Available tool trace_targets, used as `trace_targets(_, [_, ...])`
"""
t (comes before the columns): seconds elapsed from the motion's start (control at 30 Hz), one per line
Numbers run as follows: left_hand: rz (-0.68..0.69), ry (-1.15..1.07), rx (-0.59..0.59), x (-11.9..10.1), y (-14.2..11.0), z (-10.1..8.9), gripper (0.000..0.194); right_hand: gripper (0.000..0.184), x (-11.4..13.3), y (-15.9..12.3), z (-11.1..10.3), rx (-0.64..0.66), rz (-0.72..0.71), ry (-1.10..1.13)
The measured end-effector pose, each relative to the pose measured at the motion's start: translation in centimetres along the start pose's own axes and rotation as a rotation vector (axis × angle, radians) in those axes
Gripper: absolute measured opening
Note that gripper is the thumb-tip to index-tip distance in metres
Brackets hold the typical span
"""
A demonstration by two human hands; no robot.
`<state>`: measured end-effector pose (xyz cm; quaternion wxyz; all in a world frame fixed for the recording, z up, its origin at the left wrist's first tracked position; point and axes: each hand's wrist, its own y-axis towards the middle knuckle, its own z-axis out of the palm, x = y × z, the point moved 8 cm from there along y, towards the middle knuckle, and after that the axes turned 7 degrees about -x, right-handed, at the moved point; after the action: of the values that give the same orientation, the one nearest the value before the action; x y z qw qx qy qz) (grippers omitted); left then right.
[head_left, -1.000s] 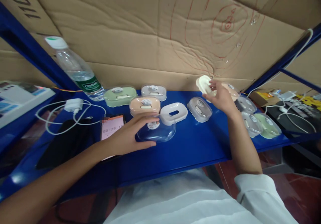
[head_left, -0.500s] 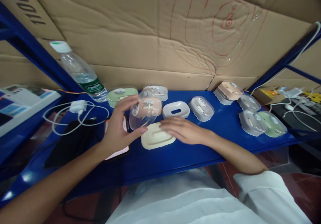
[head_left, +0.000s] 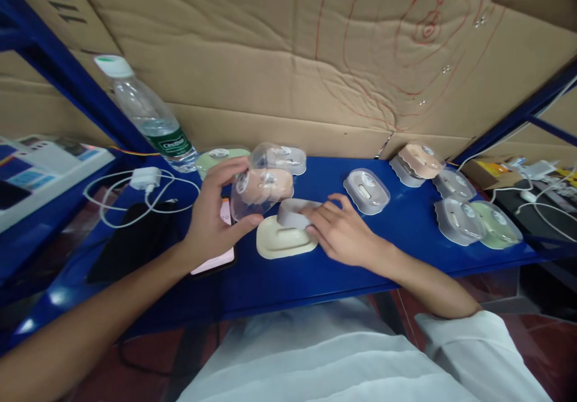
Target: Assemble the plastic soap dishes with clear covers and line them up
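Note:
My left hand (head_left: 220, 201) grips a clear plastic cover (head_left: 251, 204) with a round sticker, held tilted above the blue table. My right hand (head_left: 340, 229) pinches a light grey oval dish (head_left: 292, 213), which looks like a soap dish part, tilted over a cream oval tray (head_left: 286, 244). Whether dish and tray touch is hard to tell. The tray lies on the table. Behind the cover, partly seen through it, is a peach boxed dish (head_left: 282, 181). A phone (head_left: 223, 258) lies under my left hand.
Further boxed dishes stand around: a green one (head_left: 216, 158) and grey one (head_left: 295, 160) at the back, another grey one (head_left: 367, 191) at right. A peach one (head_left: 421, 158) tops a stack. A water bottle (head_left: 157, 125) and white charger (head_left: 145, 178) are at left.
My right hand has picked up the light grey dish from behind the cream tray and brought it toward me over the tray. My left hand still holds the clear cover.

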<state>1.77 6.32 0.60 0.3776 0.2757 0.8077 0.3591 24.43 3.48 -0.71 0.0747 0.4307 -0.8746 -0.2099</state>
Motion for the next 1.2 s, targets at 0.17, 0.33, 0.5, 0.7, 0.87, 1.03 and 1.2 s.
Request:
trace_targets(0.17, [0.087,-0.08,-0.034,-1.8,0.7,-0.4,0.066,0.045,3.8,-0.6,1.8,-0.053,-0.153,0.001])
trace_targets(0.33, [0.099,-0.084,-0.031,-2.2,0.6,-0.4,0.065,0.048,4.2,-0.6,3.7,-0.065,-0.243,-0.065])
trace_targets(0.5, [0.112,-0.075,0.02,-2.4,0.4,0.1,0.066,0.038,3.7,-0.3,3.2,-0.131,-0.266,-0.129])
trace_targets(0.7, [0.055,0.128,0.307,-1.9,-1.3,3.0,0.066,0.022,3.1,-1.4,-4.0,-0.473,-0.443,0.096])
trace_targets(0.87, [0.054,0.241,0.438,-2.2,-3.0,5.0,0.072,0.042,-0.6,-0.3,-3.1,-0.284,-0.205,0.113])
trace_targets(1.03, [0.028,0.293,0.465,-1.8,-3.3,5.3,0.07,0.07,-4.0,0.0,3.3,0.04,-0.08,0.316])
trace_targets(1.2, [0.047,0.176,0.465,-1.5,-3.0,4.9,0.067,0.065,-5.4,-0.3,4.3,0.04,-0.013,0.471])
